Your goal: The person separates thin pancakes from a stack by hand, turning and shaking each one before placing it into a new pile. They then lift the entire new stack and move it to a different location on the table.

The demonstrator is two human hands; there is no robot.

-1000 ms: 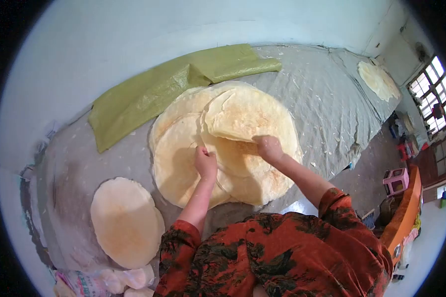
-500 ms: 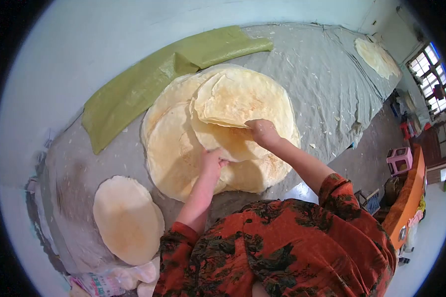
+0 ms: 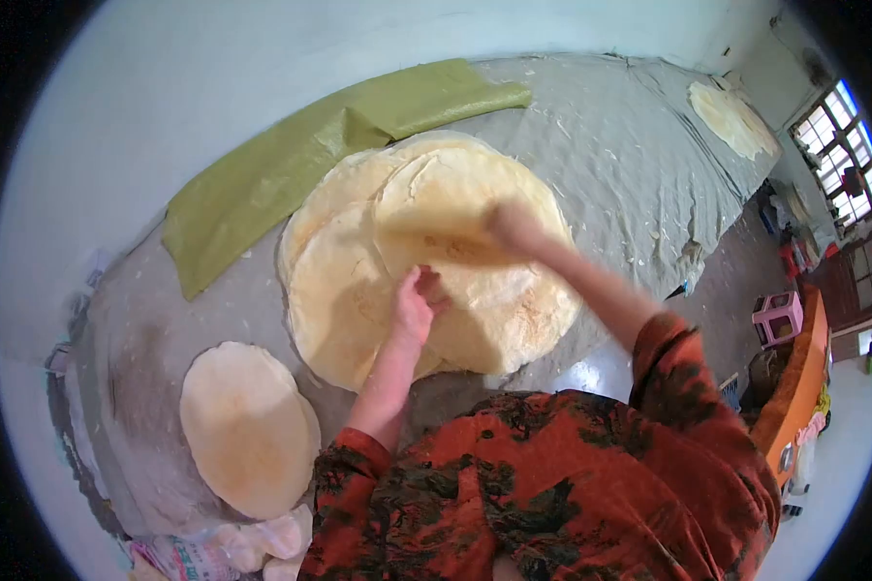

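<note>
A pile of large, thin round flatbreads (image 3: pixel 339 290) lies in front of me, pale with light brown patches. My left hand (image 3: pixel 417 308) is over the near middle of the pile, fingers loosely curved and apart, holding nothing. Over the right part of the pile, my right hand (image 3: pixel 515 230) is smeared by motion, so its fingers and anything in them cannot be made out. The uppermost flatbread (image 3: pixel 465 208) lies mostly flat, with shadow across it. Another, smaller stack of flatbreads (image 3: pixel 247 426) rests to the left, apart from both hands.
A grey cloth (image 3: pixel 610 165) with scattered crumbs covers the surface. Along the wall lies a folded olive-green sheet (image 3: pixel 271 174). More flatbread (image 3: pixel 731 118) sits at the far right. Plastic bags (image 3: pixel 203 557) are at lower left; a pink stool (image 3: pixel 777 318) stands on the floor at right.
The flatbread edge that both hands held raised has dropped onto the pile. My left hand has let go and opened; my right hand has moved slightly up and blurred.
</note>
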